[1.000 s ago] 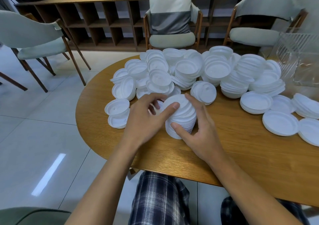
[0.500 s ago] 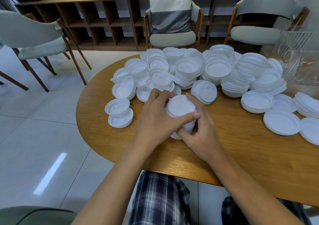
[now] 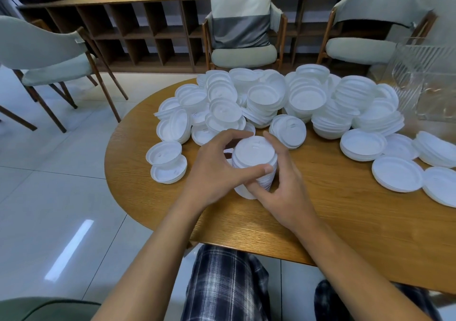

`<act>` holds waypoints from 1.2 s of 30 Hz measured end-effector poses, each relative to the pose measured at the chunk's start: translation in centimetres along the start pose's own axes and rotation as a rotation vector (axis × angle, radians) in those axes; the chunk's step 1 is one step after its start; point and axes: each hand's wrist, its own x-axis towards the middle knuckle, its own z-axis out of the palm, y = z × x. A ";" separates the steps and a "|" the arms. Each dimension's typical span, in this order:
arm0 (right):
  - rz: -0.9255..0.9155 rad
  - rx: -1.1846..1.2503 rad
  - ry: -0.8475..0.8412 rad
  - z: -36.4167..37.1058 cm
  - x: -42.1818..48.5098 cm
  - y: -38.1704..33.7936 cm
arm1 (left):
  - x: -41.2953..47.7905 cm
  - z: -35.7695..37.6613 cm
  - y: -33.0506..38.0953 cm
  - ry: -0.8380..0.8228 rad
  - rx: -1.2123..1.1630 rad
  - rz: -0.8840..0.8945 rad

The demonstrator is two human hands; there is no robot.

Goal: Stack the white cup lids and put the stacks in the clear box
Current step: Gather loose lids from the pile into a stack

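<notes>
A tall stack of white cup lids (image 3: 254,155) stands upright on the round wooden table (image 3: 345,222) in front of me. My left hand (image 3: 217,172) grips it from the left, thumb across its near side. My right hand (image 3: 283,187) holds it from the right, fingers curled round its far side and base. Behind it lies a big heap of loose and part-stacked white lids (image 3: 283,98). The clear ribbed box (image 3: 427,79) stands at the table's far right, with nothing visible inside it.
Flat lids and low stacks (image 3: 397,177) lie at the right of the table. Two lids (image 3: 167,163) sit at its left edge. Chairs (image 3: 241,29) and a wooden shelf unit (image 3: 138,32) stand beyond the table. My plaid-clad legs (image 3: 222,283) are under the near edge.
The stack, leaning and loose before, has been squeezed upright and tight between both hands. My left thumb has slid across its near side.
</notes>
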 end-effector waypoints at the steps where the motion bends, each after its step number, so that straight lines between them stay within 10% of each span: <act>1: 0.000 0.001 -0.002 0.0 0.0 0.0 | -0.1 0.2 -0.1 0.016 -0.014 -0.012; 18: 0.028 -0.023 0.008 -0.1 0.0 -0.2 | -2.0 0.5 -2.2 0.048 -0.162 0.015; 25: 0.015 -0.034 0.053 -0.1 0.0 -0.2 | -2.9 0.4 -6.5 0.250 0.410 0.056; 36: 0.021 -0.028 0.045 -0.1 0.1 -0.1 | -2.8 0.4 -6.0 0.297 0.404 0.066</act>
